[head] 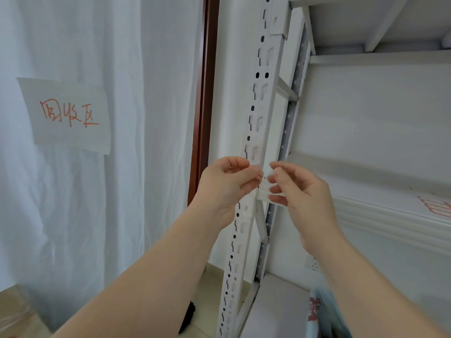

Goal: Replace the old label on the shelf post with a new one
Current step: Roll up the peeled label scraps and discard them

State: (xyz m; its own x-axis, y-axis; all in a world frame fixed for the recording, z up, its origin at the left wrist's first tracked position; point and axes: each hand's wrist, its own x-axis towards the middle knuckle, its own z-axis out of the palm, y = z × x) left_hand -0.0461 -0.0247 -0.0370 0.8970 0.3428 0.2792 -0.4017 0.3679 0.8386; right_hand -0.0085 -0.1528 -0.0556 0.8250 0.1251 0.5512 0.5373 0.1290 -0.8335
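Hands | left hand [227, 184], right hand [305, 193] both pinch label [263, 193] | apparently against shelf post [266, 106]

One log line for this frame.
left hand: pinches label | right hand: pinches label | where: at shelf post | old or new: cannot tell

A sheet of paper [66, 115] hangs on the white curtain [146, 93] at nine o'clock; red handwriting on it reads 回收区. At the centre, the small white label [264, 191] against the shelf post [258, 93] carries a tiny red mark near its top, too small to read. At three o'clock, red print on a white box [402, 198] is blurred, as are the red characters on a packet [314, 311] at five o'clock.
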